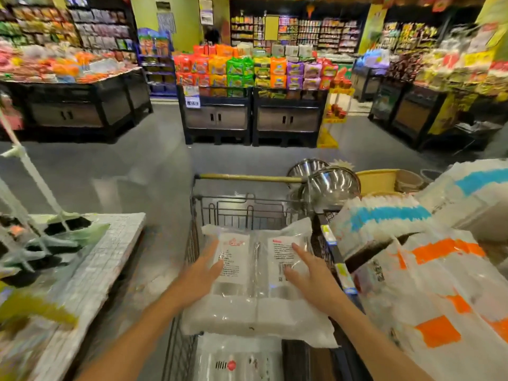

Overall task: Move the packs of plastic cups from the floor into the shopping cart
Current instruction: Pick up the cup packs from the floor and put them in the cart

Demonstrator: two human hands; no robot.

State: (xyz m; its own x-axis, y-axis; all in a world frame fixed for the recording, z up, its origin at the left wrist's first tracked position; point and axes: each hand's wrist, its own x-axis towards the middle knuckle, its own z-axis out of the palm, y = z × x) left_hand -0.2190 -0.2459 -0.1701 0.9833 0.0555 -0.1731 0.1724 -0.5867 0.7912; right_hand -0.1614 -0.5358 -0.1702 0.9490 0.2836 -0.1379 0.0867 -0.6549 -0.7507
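A clear pack of plastic cups with white labels lies flat across the top of the wire shopping cart. My left hand rests against the pack's left side with its fingers spread. On the pack's right side, my right hand lies flat with fingers apart. Neither hand grips the pack. Another pack of cups lies lower in the cart, near the bottom of the view, partly under the first.
Stacked cup packs with blue and orange bands crowd the cart's right side. Steel bowls sit behind them. A white woven sack stands on the left. Snack displays fill the aisle beyond the grey floor.
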